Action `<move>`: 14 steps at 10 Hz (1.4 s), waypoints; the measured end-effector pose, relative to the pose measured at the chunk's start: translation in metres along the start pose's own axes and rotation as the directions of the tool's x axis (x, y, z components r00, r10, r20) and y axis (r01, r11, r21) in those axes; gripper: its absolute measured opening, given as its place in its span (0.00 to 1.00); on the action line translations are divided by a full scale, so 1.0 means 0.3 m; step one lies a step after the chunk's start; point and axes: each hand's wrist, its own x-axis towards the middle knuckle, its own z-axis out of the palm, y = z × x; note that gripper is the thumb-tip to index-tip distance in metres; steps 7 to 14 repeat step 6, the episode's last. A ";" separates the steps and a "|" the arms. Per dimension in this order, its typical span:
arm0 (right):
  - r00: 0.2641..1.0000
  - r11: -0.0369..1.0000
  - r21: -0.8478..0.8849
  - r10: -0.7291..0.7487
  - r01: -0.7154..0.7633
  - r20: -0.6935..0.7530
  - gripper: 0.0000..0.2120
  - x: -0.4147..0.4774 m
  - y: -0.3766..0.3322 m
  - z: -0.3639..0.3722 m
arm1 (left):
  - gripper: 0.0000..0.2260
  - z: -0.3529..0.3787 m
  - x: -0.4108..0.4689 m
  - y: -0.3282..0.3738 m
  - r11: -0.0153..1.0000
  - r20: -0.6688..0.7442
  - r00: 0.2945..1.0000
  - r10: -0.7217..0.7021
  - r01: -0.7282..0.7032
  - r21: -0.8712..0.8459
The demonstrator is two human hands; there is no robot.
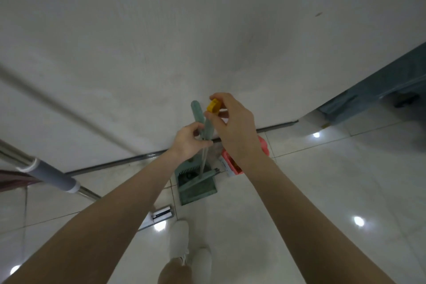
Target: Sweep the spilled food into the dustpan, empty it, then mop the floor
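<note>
**Both hands at the broom/dustpan handles by the wall**

Glossy pale tiled floor (322, 191) with ceiling-light glare, plain white wall (207, 30) filling the upper frame, dark baseboard strip where they meet.

My left hand (187, 139) is wrapped around the two pale green plastic handles (202, 122) at frame centre, fingers curled shut on them. My right hand (232, 127) sits just above and right of it, fingertips pinching near the yellow plastic cap (214, 105) on one handle top. I can't tell which handle belongs to the broom and which to the pan.

The green plastic dustpan (196, 184) stands on the floor directly below my hands, against the wall, mouth toward the lower frame. Handle long axis runs near vertical in frame, from pan up to my hands. Left hand is lower on the shafts, so nearer the pan.

A red plastic bin (265, 147) sits just right of the pan, mostly behind my right wrist. The metal mop pole with grey sleeve (53, 175) crosses the left frame, well apart from my hands; its head is cut off.

Hard to read: no spilled food visible anywhere on the floor, pan contents too dark to judge, broom bristles unclear. My guess is the tools need separating before sweeping.
</note>
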 end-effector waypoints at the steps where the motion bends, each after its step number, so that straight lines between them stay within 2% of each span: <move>1: 0.999 1.000 0.017 0.009 -0.009 -0.033 0.13 0.024 0.007 0.019 | 0.18 -0.015 -0.001 0.005 0.999 -0.013 0.999 -0.029 0.030 0.021; 3: 0.999 0.999 0.006 -0.035 0.035 -0.012 0.13 0.015 0.018 0.015 | 0.22 -0.015 -0.045 -0.009 0.997 -0.034 0.999 -0.025 0.027 0.067; 5: 0.999 1.000 -0.005 -0.005 0.005 0.049 0.20 -0.047 0.032 -0.031 | 0.24 -0.032 -0.167 0.010 0.993 -0.068 0.998 -0.015 0.023 0.116; 6: 0.998 1.000 -0.002 0.026 -0.026 0.051 0.23 -0.104 0.051 -0.068 | 0.20 -0.028 -0.225 0.026 0.985 -0.123 0.990 -0.072 0.090 0.148; 14: 0.998 1.000 -0.002 0.026 -0.026 0.051 0.23 -0.104 0.051 -0.068 | 0.20 -0.028 -0.225 0.026 0.985 -0.123 0.990 -0.072 0.090 0.148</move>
